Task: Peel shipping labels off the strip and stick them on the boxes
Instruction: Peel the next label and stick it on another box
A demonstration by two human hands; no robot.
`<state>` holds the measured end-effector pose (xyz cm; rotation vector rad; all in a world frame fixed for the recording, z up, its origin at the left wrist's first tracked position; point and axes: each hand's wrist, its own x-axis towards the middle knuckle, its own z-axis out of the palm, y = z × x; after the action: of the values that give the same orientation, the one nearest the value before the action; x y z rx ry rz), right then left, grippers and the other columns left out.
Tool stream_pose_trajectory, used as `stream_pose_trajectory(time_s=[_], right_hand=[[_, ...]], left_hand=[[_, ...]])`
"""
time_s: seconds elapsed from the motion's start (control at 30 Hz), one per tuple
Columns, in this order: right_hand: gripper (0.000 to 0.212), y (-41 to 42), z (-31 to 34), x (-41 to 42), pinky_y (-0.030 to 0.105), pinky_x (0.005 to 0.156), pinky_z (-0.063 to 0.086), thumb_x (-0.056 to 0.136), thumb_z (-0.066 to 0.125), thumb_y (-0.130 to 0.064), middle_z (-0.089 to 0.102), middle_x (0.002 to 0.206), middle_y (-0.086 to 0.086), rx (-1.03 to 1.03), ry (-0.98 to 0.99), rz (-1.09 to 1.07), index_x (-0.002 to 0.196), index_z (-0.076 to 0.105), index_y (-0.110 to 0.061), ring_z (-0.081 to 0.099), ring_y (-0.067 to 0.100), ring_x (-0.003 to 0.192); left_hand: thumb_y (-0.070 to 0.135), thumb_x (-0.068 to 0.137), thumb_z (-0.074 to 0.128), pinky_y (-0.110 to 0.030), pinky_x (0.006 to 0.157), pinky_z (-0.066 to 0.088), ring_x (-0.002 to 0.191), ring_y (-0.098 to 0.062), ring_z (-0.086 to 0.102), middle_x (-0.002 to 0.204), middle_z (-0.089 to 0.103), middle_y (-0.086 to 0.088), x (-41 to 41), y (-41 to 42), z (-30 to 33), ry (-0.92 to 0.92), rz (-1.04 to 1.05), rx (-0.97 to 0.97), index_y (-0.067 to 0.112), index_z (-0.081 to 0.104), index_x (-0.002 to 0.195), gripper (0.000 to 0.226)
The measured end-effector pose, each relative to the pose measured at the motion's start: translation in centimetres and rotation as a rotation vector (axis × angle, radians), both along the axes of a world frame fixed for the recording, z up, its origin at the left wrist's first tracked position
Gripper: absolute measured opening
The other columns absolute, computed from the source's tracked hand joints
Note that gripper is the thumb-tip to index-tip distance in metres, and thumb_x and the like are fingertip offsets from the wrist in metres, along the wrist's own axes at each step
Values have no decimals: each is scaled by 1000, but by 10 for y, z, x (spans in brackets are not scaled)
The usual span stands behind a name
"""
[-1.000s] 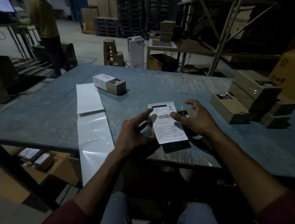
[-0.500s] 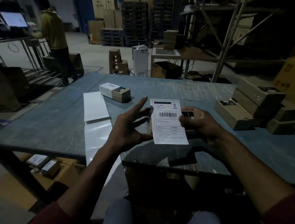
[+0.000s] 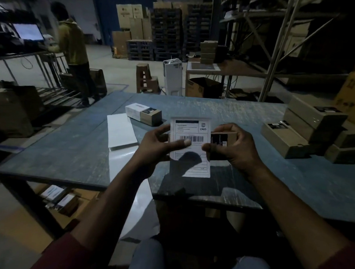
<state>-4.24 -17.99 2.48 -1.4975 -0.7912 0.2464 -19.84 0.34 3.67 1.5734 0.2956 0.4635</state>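
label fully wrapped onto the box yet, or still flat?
Still flat. The label lies across the box front, top and bottom ends sticking out unfolded; left hand and right hand thumbs press its middle.

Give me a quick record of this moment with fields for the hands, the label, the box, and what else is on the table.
left hand: thumb pressing on the label's barcode area
right hand: gripping the box, thumb at the label's right edge
label: white, printed side up, hangs past the box toward the person
box: small, brown, held above the table
table: label stack at left; labelled box behind it; unlabelled boxes piled at right
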Motion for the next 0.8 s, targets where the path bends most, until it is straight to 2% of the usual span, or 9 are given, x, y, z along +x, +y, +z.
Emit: stream_pose_trajectory(time_s=[0.07, 0.13, 0.2, 0.27, 0.33, 0.4, 0.53, 0.67, 0.8], right_hand=[[50, 3, 3, -8, 26, 63, 61, 56, 95, -29, 75, 91, 4, -16, -63, -6, 94, 69, -13, 73, 11, 80], [48, 3, 6, -15, 25, 63, 60, 55, 94, -34, 74, 91, 0, -36, -70, 9, 93, 70, -17, 72, 9, 80], [54, 1, 7, -18, 30, 71, 64, 53, 96, -37, 76, 100, 1, -64, -75, 21, 98, 72, -21, 74, 13, 90], [60, 0, 9, -21, 34, 76, 65, 52, 98, -38, 76, 108, 3, -79, -71, 32, 104, 73, -23, 75, 17, 96], [68, 1, 11, -24, 30, 75, 64, 50, 98, -37, 73, 112, 2, -89, -57, 18, 111, 72, -23, 75, 16, 96], [77, 2, 13, -29, 25, 69, 62, 48, 97, -37, 69, 113, 1, -100, -7, 11, 119, 70, -26, 72, 14, 95], [84, 1, 17, -33, 17, 62, 56, 48, 96, -40, 66, 115, -3, -201, 31, 54, 127, 67, -31, 67, 12, 96], [83, 1, 26, -38, 11, 62, 54, 48, 94, -37, 64, 125, -6, -217, 33, 89, 126, 70, -24, 62, 3, 104], [83, 1, 35, -43, 17, 62, 58, 48, 93, -29, 63, 129, 0, -183, 77, 113, 127, 70, -19, 65, 12, 104]], left_hand=[[10, 78, 88, -30, 70, 61, 100, -18, 77, 106, 80, 1, 1, -3, -6, -43, 79, 28, 19, 71, 119, 45], [1, 73, 89, -28, 76, 62, 99, -13, 77, 103, 81, 4, -1, -4, -13, -74, 134, 25, 18, 70, 117, 51], [-1, 71, 90, -32, 85, 63, 102, -17, 77, 106, 81, 0, -3, -4, -19, -95, 149, 26, 11, 67, 125, 60], [-1, 69, 90, -29, 82, 63, 101, -17, 77, 105, 81, -1, -6, -4, -20, -111, 172, 5, 8, 65, 130, 66], [-4, 70, 90, -27, 78, 62, 97, -15, 78, 103, 81, -1, -8, -7, -19, -128, 187, -35, 7, 66, 130, 66], [-6, 68, 89, -31, 82, 64, 99, -17, 77, 104, 81, -3, -9, -8, -19, -142, 181, -81, 10, 68, 127, 65], [18, 46, 103, -44, 98, 60, 122, -27, 68, 128, 73, -7, -11, -8, -19, -139, 201, -69, 28, 70, 131, 91], [10, 56, 95, -41, 98, 60, 112, -27, 72, 114, 74, -3, -19, -8, -15, -172, 166, -26, 17, 62, 142, 92], [10, 59, 95, -34, 94, 60, 110, -21, 73, 117, 73, -6, -24, -9, -8, -192, 140, -11, 17, 58, 145, 94]])
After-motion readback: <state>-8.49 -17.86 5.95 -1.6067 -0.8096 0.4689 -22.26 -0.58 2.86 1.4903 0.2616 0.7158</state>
